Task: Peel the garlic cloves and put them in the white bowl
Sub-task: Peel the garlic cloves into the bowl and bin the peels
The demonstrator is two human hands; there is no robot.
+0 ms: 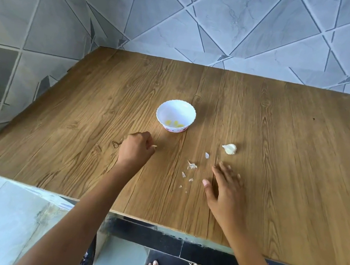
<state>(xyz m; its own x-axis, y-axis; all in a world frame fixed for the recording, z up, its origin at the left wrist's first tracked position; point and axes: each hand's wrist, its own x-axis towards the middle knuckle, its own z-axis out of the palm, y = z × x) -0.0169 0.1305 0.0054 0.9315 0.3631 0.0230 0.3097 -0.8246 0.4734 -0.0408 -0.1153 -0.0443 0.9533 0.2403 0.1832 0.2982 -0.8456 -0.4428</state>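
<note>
The white bowl with a scalloped rim stands mid-table and holds a few peeled yellowish garlic cloves. An unpeeled chunk of garlic lies to the right of the bowl. My left hand hovers just below and left of the bowl with its fingers curled. A small pale garlic piece sticks out at its fingertips; I cannot tell whether it is peel or clove. My right hand is spread flat, palm down, just below the garlic chunk, and holds nothing.
Scraps of white garlic peel lie scattered on the wooden table between my hands. A tiled wall runs along the table's far and left sides. The table's near edge crosses the bottom of the view, with bare feet on the floor below.
</note>
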